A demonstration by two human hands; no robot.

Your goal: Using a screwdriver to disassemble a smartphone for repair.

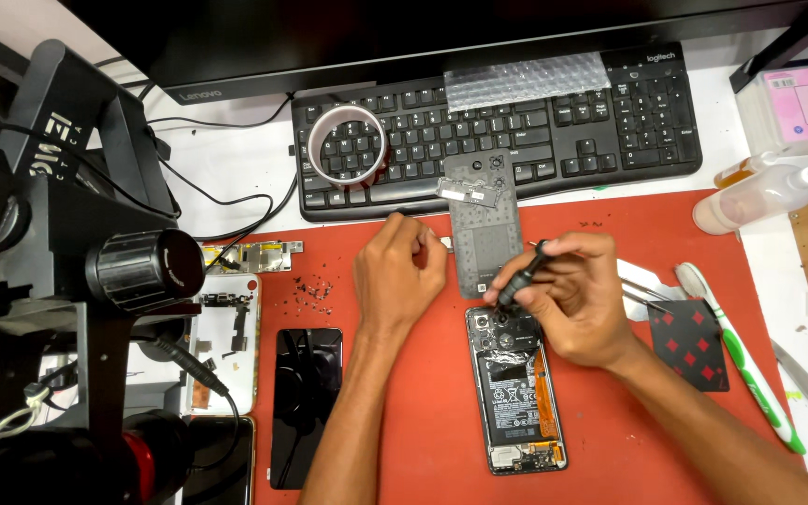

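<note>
Right hand (568,299) holds screwdriver (523,276) over opened phone (516,393).

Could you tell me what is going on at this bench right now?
A person is working on an opened phone lying on a red mat. The right hand holds a small black screwdriver with its tip at the phone's top end. The left hand rests curled on the mat beside a grey back cover.

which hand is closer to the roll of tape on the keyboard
Left. The left hand rests on the red mat just below the keyboard, under the tape roll. The right hand is farther right, holding a screwdriver over the opened phone.
</note>
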